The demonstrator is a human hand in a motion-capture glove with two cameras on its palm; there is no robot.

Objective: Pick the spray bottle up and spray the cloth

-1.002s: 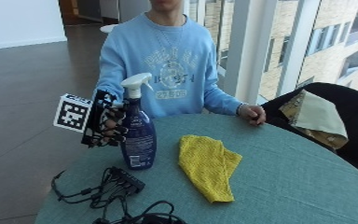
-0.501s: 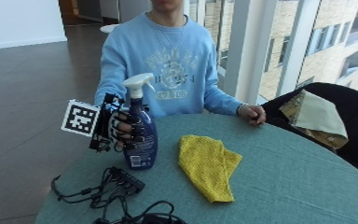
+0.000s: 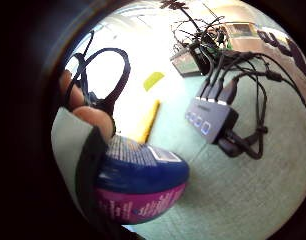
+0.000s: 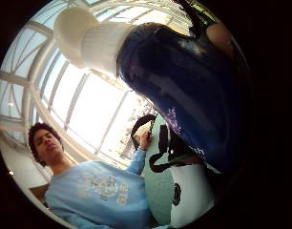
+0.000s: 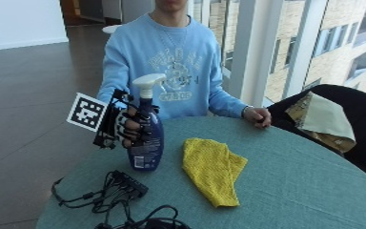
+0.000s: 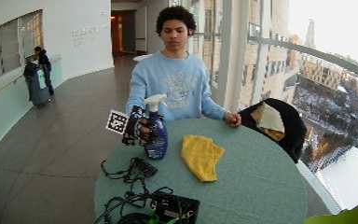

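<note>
Spray bottle (image 5: 147, 143): dark blue, white trigger head, upright on table (image 5: 297, 181); right hand (image 5: 130, 128) curled around it.

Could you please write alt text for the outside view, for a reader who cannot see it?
A seated person's gloved right hand grips a blue spray bottle with a white trigger head, standing upright on a round green table. A crumpled yellow cloth lies beside it on the table, apart from the bottle. The bare left hand rests at the far table edge.
</note>
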